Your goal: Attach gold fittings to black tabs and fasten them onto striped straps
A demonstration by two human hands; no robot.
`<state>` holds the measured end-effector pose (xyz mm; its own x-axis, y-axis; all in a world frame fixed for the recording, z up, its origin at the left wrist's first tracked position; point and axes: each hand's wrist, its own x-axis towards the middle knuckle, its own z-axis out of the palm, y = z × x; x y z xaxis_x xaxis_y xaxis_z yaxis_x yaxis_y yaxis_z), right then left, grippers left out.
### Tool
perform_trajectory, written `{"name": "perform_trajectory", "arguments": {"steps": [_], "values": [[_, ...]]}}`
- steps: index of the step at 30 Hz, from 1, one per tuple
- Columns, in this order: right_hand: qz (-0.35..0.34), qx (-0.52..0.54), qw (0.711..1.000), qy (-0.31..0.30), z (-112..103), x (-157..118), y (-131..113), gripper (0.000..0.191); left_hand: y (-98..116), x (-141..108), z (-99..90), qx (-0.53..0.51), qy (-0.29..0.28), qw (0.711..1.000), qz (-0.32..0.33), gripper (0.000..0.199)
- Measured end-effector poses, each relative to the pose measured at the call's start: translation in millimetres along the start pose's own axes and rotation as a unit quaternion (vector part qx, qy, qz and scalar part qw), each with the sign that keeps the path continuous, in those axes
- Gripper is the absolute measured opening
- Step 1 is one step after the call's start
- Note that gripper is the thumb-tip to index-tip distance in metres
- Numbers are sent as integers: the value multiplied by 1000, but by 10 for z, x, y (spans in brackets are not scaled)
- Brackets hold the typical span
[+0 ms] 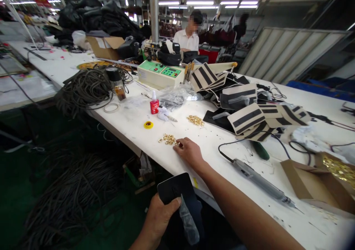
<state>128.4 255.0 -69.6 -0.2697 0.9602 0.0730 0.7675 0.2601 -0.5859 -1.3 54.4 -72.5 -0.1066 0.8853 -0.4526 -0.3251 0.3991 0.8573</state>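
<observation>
My left hand (162, 215) grips a black flat piece (177, 185) with rounded corners, thumb on top, below the table's front edge. A strip wrapped in clear plastic (188, 220) hangs from the piece. On the white table (138, 142), my right hand (188, 151) has its fingertips pinched at the right side of a small pile of gold metal parts (168, 139); what lies between them is too small to make out. Behind this pile is a second heap of gold parts (195, 120).
A red bottle (154, 104), a yellow roll (148, 125), an electric screwdriver (260, 183), striped pieces (246, 118), an open cardboard box (313, 185), coiled black cord (85, 87) and a green-and-cream machine (161, 74) surround the work area. A person (188, 37) is behind the machine.
</observation>
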Motion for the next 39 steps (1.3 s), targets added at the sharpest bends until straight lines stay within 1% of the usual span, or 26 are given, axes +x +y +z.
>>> {"name": "perform_trajectory", "arguments": {"steps": [2,5,8,11,14,19,22,24,27,29,31,33,35,37,39], "values": [[5,-21,1000,1,12,43,17,28,10,32,-22,4,2,1000,0,48],[9,-44,999,-4,1,86,34,24,52,82,-58,21,0,1000,10,48],[10,-64,998,-12,-25,116,39,23,100,109,-106,44,-19,999,20,47],[7,-78,997,-28,-55,131,34,22,150,93,-153,58,-38,997,17,45],[13,-80,996,-37,-72,150,19,22,212,34,-170,41,-41,998,9,45],[28,-45,998,-15,-82,208,-16,22,331,-103,-136,29,-31,999,17,47],[35,16,999,11,-146,134,-42,22,386,-175,-122,22,-25,999,19,44],[46,62,997,26,-239,-39,-76,27,411,-210,-128,22,-22,999,26,43],[70,168,982,60,-447,-511,-168,38,440,-239,-141,47,-18,998,44,43],[96,310,941,97,-585,-913,-256,36,462,-250,-130,81,-8,995,60,42],[120,396,905,94,-671,-1305,-351,31,490,-268,-90,127,4,989,80,41],[136,436,886,78,-680,-1627,-431,26,524,-302,-19,183,13,978,101,39],[132,450,880,75,-632,-1849,-478,21,558,-357,71,236,17,965,115,36],[116,441,885,94,-573,-1981,-491,16,583,-426,162,277,18,952,131,34],[98,417,895,121,-546,-2057,-480,12,593,-497,239,305,20,940,151,32]]}}
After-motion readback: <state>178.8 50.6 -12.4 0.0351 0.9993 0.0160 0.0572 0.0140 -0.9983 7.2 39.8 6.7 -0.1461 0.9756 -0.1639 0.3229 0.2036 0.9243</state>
